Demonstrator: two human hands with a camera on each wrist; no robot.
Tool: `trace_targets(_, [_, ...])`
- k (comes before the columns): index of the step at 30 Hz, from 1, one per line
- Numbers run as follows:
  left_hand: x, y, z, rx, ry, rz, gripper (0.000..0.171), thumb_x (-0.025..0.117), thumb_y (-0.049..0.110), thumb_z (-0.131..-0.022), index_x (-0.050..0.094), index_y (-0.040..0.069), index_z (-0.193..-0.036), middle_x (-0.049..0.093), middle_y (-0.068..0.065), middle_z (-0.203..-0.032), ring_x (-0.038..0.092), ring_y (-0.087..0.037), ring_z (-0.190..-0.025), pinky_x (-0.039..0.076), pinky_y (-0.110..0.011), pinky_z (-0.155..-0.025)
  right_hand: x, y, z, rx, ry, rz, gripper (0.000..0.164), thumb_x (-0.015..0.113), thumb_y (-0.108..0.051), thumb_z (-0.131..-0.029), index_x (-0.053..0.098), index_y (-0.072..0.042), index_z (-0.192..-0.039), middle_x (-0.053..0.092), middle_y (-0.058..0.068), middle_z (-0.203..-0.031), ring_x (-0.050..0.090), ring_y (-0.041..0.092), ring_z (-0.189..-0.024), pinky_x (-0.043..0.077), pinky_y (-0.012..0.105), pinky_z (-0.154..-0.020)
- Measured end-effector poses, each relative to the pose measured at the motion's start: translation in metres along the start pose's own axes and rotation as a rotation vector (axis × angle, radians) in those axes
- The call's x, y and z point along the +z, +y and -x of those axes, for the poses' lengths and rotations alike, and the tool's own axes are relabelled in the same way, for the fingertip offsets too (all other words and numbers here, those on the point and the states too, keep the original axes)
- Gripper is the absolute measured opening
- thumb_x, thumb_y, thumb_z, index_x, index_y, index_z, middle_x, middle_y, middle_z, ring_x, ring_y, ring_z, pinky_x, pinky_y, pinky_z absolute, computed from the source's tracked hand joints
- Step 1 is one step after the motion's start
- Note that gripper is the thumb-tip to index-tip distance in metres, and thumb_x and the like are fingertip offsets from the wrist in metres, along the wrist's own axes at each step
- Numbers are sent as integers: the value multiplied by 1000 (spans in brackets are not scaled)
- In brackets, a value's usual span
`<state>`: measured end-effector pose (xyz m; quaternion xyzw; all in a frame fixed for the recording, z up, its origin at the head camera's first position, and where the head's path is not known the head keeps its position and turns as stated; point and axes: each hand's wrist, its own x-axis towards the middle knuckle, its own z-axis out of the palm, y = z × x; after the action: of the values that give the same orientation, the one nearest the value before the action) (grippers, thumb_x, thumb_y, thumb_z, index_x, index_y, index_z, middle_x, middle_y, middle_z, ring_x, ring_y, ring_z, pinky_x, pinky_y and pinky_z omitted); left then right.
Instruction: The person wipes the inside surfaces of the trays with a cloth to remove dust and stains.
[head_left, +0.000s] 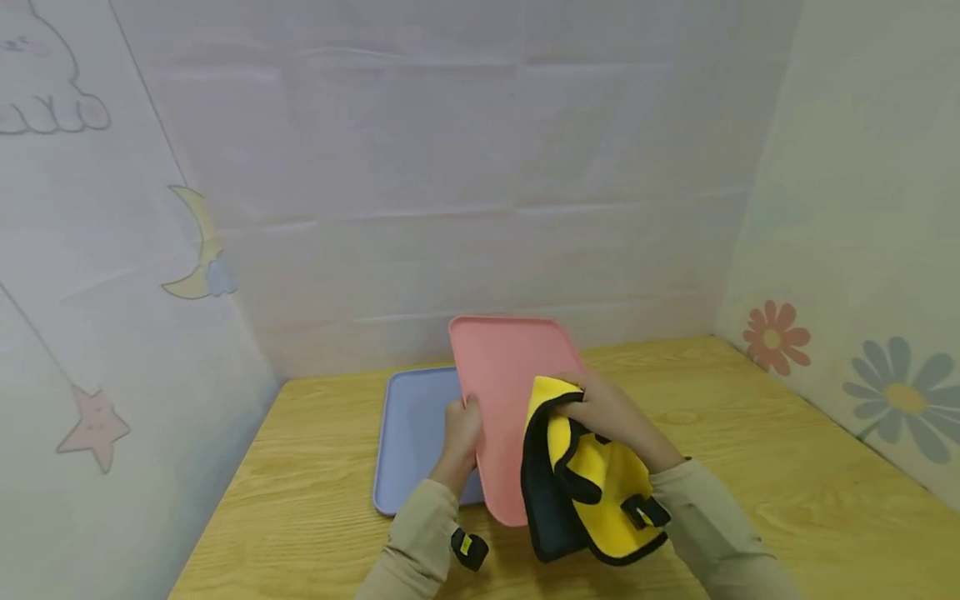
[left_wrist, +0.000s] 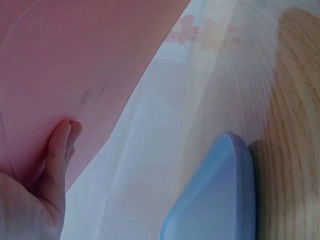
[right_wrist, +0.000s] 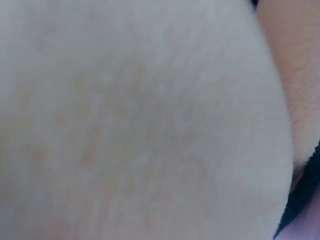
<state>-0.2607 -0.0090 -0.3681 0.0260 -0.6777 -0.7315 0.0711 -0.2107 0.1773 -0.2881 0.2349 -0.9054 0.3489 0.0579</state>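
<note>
Pink tray seemed light, stiff, smooth
Left fingers gripped its left rim; right fingers clutched soft yellow cloth at its right side; opposite rims suited holding.

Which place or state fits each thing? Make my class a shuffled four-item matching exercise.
1. Pink tray
2. Blue tray
3. Yellow cloth with black edging
4. Red flower

A. Flat on the wooden table
B. Printed on the right wall
C. Bunched in the right hand
D. Tilted, gripped by the left hand

Pairs: 1-D; 2-A; 3-C; 4-B
</note>
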Motion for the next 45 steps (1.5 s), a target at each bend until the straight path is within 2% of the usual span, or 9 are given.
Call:
trace_targets(6, [-7, 4, 16, -26, -57, -8, 31, 35, 13, -95, 53, -6, -78, 44, -3, -62, 44, -13, -53, 39, -26, -51, 5, -16, -40, 29, 52, 188, 4, 59, -15, -84, 59, -12, -87, 45, -1, -62, 41, 13, -51, 35, 28, -52])
trace_targets(14, [1, 16, 31, 36, -86, -1, 33, 42, 16, -94, 55, -3, -70, 48, -3, -59, 47, -11, -51, 42, -25, -50, 11, -23, -73, 52, 114, 332, 8, 60, -11, -81, 54, -11, -75, 40, 1, -57, 39, 16, -52, 31, 27, -53])
trace_targets(17, [2, 18, 34, 52, -109, -6, 34, 41, 17, -95, 51, 2, -66, 45, -2, -56, 45, -11, -48, 40, -25, -47, 13, -27, -81, 86, 116, 364, 2, 60, -16, -82, 58, -14, -82, 45, 1, -62, 42, 16, -55, 32, 28, -52])
trace_targets(21, [2, 19, 38, 73, -198, -34, 32, 37, 12, -95, 47, 4, -66, 43, -1, -53, 44, -11, -46, 38, -25, -46, 13, -32, -89, 101, 127, 401, 9, 59, -22, -85, 62, -16, -91, 50, 3, -67, 46, 18, -58, 35, 28, -50])
trace_targets(24, [1, 18, 42, 97, -272, -44, 29, 34, 11, -96, 51, 0, -75, 45, -2, -54, 46, -11, -46, 39, -25, -47, 13, -34, -92, 115, 133, 425, 16, 59, -20, -85, 64, -13, -99, 57, 8, -78, 48, 20, -62, 37, 30, -51])
trace_targets(28, [0, 17, 43, 128, -327, -27, 29, 33, 11, -96, 54, -6, -87, 49, -3, -57, 49, -11, -49, 42, -25, -49, 10, -35, -93, 141, 137, 452, 29, 60, -17, -84, 61, -11, -112, 60, 12, -99, 50, 22, -70, 39, 32, -53])
trace_targets(35, [-2, 18, 42, 139, -349, 4, 28, 32, 8, -97, 53, -10, -99, 51, -5, -67, 52, -13, -60, 44, -27, -58, 9, -36, -94, 133, 193, 487, 35, 63, -21, -82, 60, -14, -116, 59, 13, -100, 52, 24, -71, 42, 34, -53])
trace_targets(41, [-5, 36, 54, 166, -365, 29, 24, 37, 5, -95, 54, -10, -91, 47, -3, -59, 49, -11, -55, 41, -24, -55, 7, -35, -92, 108, 214, 544, 35, 65, -22, -81, 61, -13, -115, 58, 14, -93, 53, 25, -69, 45, 36, -55])
trace_targets(45, [-6, 34, 52, 196, -378, 51, 23, 39, 5, -95, 53, -10, -85, 46, -3, -56, 48, -11, -50, 40, -24, -50, 3, -31, -90, 102, 213, 545, 39, 64, -23, -82, 58, -12, -119, 60, 14, -101, 55, 27, -74, 46, 36, -56])
